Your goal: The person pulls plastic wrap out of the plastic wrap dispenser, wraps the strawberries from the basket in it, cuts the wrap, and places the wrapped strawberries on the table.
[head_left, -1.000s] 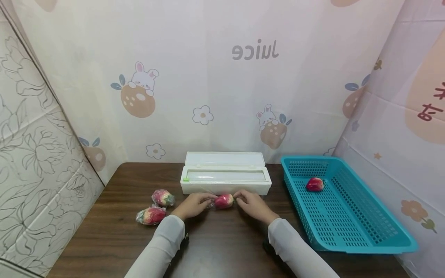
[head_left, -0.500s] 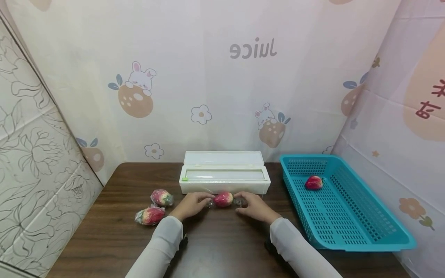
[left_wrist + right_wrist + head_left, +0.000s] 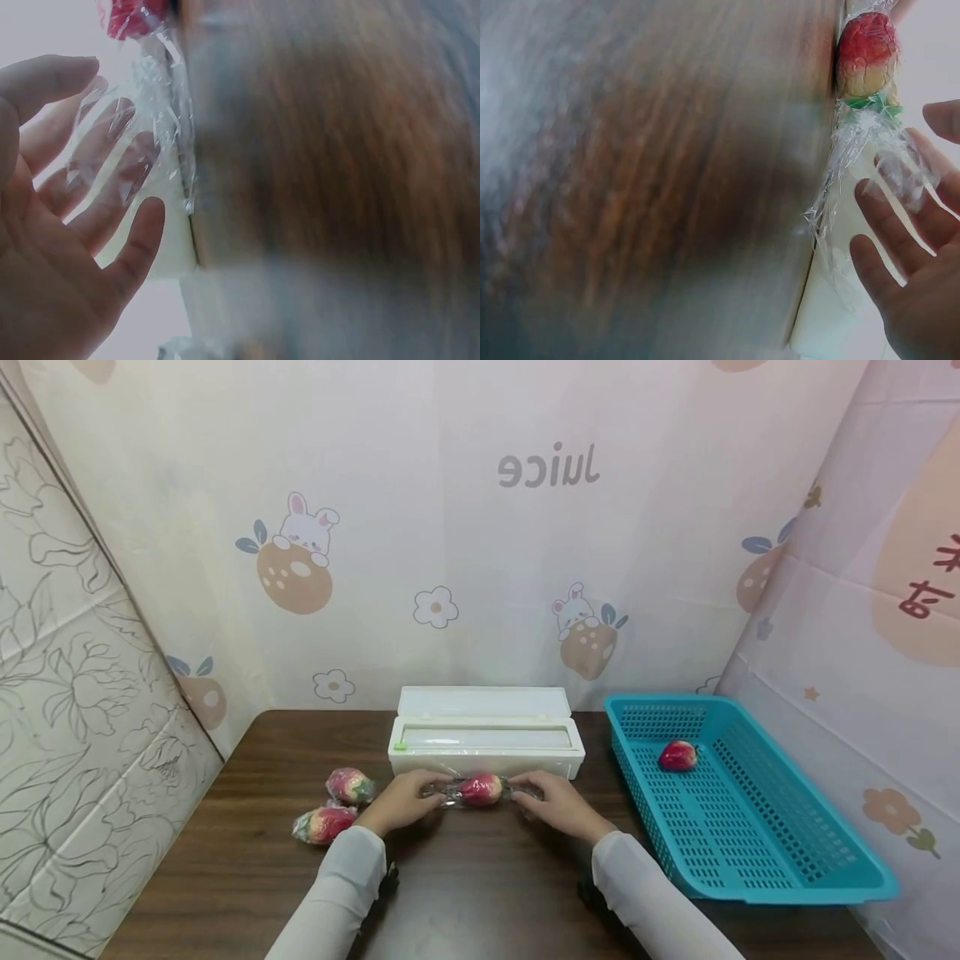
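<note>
Hands: two, one at either side of a single film-wrapped red fruit [image 3: 481, 789].
Left hand [image 3: 405, 802]: fingers spread and relaxed, the thumb apart from most of them, with loose clear film [image 3: 154, 112] lying across the fingers.
Right hand [image 3: 557, 803]: also spread and relaxed, the other twisted end of the film draped over its fingers.
Fruit between the hands: one, its cream end and green leaves toward the right hand; whether it touches the bench [image 3: 480, 893] I cannot tell.
Wrapped fruits left of the left hand: two, an upper one [image 3: 350, 786] and a lower one [image 3: 325, 824], close together on the bench.
Box beyond the hands: one white box [image 3: 480, 764], lid raised, a small green piece [image 3: 401, 746] at its left end.
Basket right of the right hand: one blue basket [image 3: 795, 892], well apart from it, holding one red fruit in the basket [image 3: 678, 756].
Sleeves: two, pale, one behind each hand.
</note>
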{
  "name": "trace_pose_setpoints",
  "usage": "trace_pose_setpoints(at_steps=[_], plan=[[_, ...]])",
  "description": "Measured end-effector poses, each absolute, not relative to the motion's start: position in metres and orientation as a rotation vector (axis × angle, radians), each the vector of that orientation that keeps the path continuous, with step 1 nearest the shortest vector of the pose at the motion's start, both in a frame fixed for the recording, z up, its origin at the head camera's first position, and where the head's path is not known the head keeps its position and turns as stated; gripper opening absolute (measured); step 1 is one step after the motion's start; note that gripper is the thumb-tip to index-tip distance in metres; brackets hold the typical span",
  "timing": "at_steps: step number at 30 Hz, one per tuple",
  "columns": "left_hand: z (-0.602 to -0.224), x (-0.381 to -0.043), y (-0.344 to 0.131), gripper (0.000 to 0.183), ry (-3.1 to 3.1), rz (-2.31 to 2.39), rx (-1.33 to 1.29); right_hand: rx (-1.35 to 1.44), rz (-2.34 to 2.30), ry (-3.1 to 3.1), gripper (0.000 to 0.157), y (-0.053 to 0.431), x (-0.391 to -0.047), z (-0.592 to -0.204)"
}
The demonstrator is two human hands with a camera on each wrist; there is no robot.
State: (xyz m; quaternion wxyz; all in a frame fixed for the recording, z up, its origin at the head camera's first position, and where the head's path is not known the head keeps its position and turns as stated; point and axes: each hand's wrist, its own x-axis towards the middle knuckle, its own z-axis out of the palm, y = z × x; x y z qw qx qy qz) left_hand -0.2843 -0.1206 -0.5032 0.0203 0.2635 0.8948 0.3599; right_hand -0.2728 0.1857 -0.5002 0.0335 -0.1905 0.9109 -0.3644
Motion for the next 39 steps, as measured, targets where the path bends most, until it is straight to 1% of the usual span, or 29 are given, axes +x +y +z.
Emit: trace_pose_setpoints(at_steps=[6, 14, 20, 23, 26, 31, 35, 39], plan=[[-0.498, -0.279, -0.131, 0.028, 2.808, 1.179, 0.807, -0.590, -1.136, 2.840, 0.025, 0.187, -0.271, -0.497], [-0.488, -0.276, -0.154, 0.022, 2.931, 1.234, 0.753, -0.643, -1.025, 2.904, 0.026, 0.185, -0.269, -0.494], [-0.477, -0.279, -0.169, 0.019, 3.077, 1.329, 0.540, -0.660, -0.982, 2.933, 0.028, 0.184, -0.267, -0.490], [-0.473, -0.284, -0.172, 0.020, 3.125, 1.354, 0.426, -0.674, -0.959, 2.958, 0.028, 0.184, -0.267, -0.490], [-0.471, -0.288, -0.172, 0.024, 3.149, 1.360, 0.368, -0.697, -0.932, 2.977, 0.030, 0.183, -0.268, -0.491], [-0.472, -0.294, -0.171, 0.026, 3.162, 1.293, 0.346, -0.775, -0.896, 2.990, 0.036, 0.180, -0.270, -0.492], [-0.474, -0.299, -0.172, 0.024, 3.169, 1.215, 0.405, -0.857, -0.865, 2.967, 0.042, 0.180, -0.270, -0.494], [-0.473, -0.306, -0.173, 0.020, 3.176, 1.133, 0.446, -0.930, -0.844, 2.948, 0.045, 0.179, -0.271, -0.498]])
